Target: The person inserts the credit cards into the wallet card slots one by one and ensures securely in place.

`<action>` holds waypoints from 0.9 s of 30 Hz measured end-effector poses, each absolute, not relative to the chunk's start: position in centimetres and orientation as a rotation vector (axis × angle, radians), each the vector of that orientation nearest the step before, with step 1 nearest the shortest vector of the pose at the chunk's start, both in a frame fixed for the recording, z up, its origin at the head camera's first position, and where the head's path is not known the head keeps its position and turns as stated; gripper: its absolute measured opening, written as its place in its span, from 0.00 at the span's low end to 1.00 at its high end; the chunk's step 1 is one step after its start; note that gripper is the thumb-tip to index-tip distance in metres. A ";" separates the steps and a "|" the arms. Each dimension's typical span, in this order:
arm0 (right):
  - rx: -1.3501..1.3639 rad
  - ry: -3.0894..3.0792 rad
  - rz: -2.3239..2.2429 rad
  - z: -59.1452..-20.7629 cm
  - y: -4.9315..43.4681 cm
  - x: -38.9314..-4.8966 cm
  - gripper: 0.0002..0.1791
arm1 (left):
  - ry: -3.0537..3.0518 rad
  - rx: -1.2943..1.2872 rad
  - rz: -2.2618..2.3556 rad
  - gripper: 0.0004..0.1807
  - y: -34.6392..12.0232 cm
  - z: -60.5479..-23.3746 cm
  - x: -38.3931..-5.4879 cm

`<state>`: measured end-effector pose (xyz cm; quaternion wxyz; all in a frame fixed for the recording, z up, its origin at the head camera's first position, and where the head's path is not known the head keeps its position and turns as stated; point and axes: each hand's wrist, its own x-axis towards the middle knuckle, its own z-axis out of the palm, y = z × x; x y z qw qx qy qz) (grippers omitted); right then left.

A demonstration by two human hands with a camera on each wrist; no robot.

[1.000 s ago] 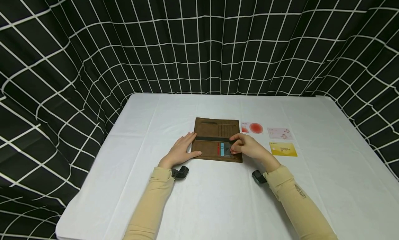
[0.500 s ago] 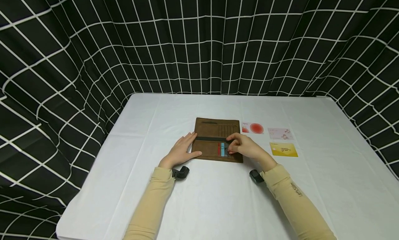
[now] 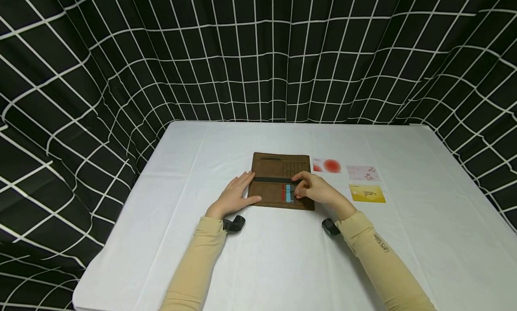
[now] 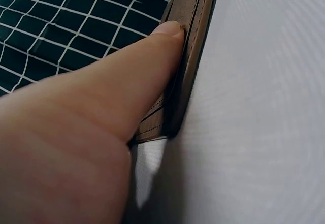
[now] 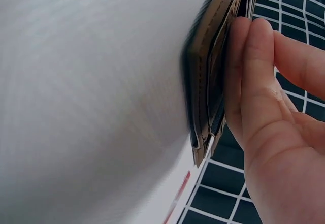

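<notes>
A brown wallet (image 3: pixel 268 192) lies unfolded on the table, a black band across its middle. Several cards sit side by side in its near half, among them a red one (image 3: pixel 283 192) and a light-blue one (image 3: pixel 288 194). Just right of these, a narrow strip of a dark card (image 3: pixel 292 193) shows beside my right hand (image 3: pixel 317 190). That hand's fingers are bent, with thumb and fingertips together at the card's edge; they hide most of it. My left hand (image 3: pixel 233 197) rests on the wallet's left edge with its fingers straight, and its thumb (image 4: pixel 165 43) presses the near-left part.
To the wallet's right lie a white card with a red circle (image 3: pixel 331 166), a pale pink card (image 3: pixel 363 173) and a yellow card (image 3: pixel 367 193). A white cloth covers the table (image 3: pixel 274 257). Behind it hangs a black curtain (image 3: pixel 242 55) with white grid lines.
My right hand has moved slightly left over the wallet. Less of the dark card shows now beside the light-blue one. The left hand has stayed in place.
</notes>
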<state>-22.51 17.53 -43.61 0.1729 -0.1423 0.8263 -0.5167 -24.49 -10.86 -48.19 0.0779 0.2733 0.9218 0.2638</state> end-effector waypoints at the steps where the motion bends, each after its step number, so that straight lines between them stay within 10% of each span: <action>1: -0.402 2.345 -1.462 -43.6 17.5 -22.5 0.20 | 2.759 0.817 0.791 0.47 -10.9 -48.2 -24.5; 27: -0.368 2.187 -1.546 -43.6 18.2 -22.5 0.17 | 2.772 0.822 0.819 0.46 -10.8 -48.2 -24.4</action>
